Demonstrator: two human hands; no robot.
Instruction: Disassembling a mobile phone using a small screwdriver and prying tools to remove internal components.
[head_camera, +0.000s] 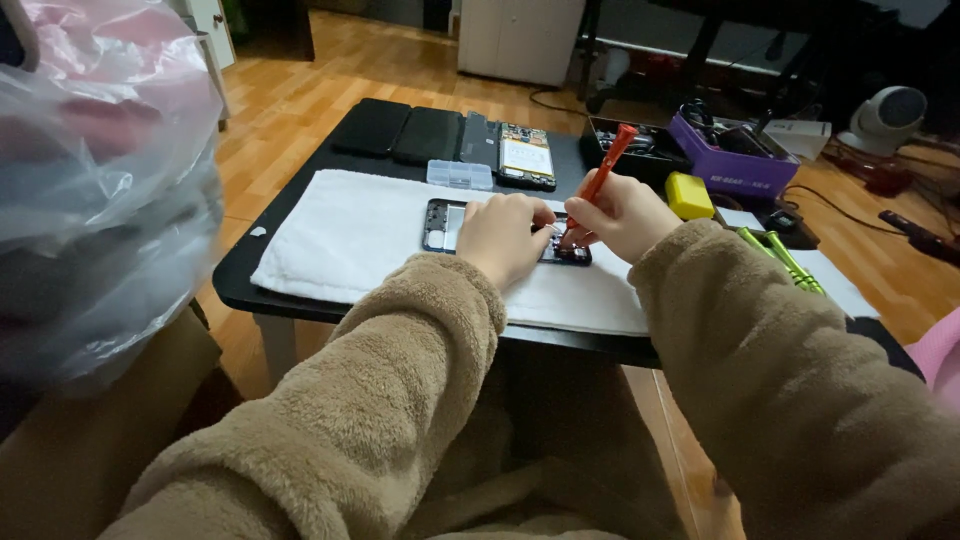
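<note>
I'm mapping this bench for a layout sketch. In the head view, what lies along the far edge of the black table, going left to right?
Two black flat phone panels → clear small plastic parts box → opened phone with pale battery showing → black tray of tools → purple box of parts.

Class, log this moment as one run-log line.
left hand: steadies opened phone | right hand: holds red screwdriver, tip on phone | surface: white towel on black table

Both our forearms reach forward, sleeved. Our left hand (503, 236) lies palm down, fingers curled; just right of it, our right hand (618, 214) pinches shut, knuckles up.
</note>
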